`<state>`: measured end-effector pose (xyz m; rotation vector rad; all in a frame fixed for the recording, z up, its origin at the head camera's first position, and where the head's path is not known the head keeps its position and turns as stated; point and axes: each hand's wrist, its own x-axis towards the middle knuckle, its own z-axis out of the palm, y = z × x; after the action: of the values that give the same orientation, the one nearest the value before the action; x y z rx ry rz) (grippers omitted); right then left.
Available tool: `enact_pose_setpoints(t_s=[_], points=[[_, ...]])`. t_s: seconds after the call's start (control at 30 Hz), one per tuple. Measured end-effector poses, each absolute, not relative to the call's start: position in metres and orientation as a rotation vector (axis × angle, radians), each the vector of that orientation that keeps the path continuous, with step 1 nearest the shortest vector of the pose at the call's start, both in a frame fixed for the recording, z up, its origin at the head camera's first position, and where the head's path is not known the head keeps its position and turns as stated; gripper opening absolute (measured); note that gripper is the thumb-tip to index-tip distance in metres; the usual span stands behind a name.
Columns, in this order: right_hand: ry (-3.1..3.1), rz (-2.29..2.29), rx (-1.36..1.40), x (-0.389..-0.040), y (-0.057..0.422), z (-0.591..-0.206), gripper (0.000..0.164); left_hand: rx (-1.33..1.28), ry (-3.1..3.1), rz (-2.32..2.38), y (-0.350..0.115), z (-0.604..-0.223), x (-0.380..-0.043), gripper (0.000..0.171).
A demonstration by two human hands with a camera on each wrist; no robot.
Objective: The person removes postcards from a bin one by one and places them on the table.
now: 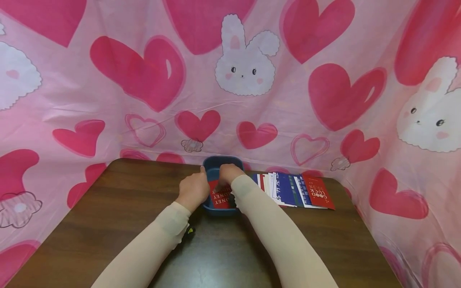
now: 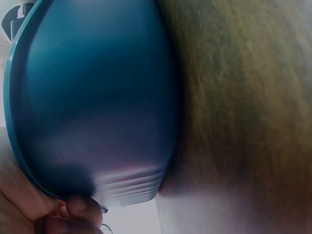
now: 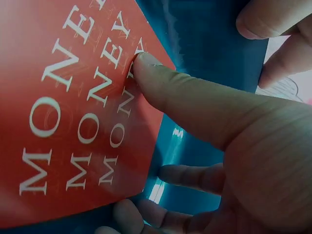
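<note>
A blue plastic basin [image 1: 212, 161] stands near the back edge of the table. At its left side, my left hand [image 1: 194, 189] grips the rim; the left wrist view shows fingertips curled at the basin wall [image 2: 97, 87]. My right hand [image 1: 230, 174] reaches inside and holds a red card [image 1: 218, 199] printed with MONEY in white. In the right wrist view, the thumb [image 3: 180, 95] lies on the card's face and fingertips show by its lower edge. Part of the card is hidden under the right hand in the head view.
Right of the basin lies a fanned row of cards [image 1: 286, 190], blue, white and red, ending in a red GOOD LUCK card [image 1: 318, 192]. A small black and yellow item [image 1: 190, 231] shows beside the left sleeve. A pink heart-patterned curtain [image 1: 201, 100] surrounds the brown table [image 1: 108, 216].
</note>
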<state>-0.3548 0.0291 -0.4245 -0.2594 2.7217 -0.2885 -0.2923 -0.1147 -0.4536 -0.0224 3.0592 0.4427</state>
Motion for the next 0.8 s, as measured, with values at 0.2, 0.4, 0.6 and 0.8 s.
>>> enact_pose_setpoints(t_s=[0.2,0.4,0.6,0.8], points=[[2.690,-0.273,-0.342,-0.375,0.032,-0.439,0.052,-0.034,3.056,0.439,-0.116,-0.454,-0.294,0.075],[2.728,-0.302,-0.347,-0.419,0.045,-0.466,0.032,-0.043,3.058,0.440,-0.115,-0.455,-0.295,0.074],[2.865,-0.603,-0.403,-0.433,0.070,-0.470,0.038,-0.046,3.066,0.449,-0.113,-0.455,-0.296,0.072],[2.784,-1.018,-0.279,-0.384,0.095,-0.420,0.022,-0.052,3.062,0.444,-0.113,-0.455,-0.295,0.072]])
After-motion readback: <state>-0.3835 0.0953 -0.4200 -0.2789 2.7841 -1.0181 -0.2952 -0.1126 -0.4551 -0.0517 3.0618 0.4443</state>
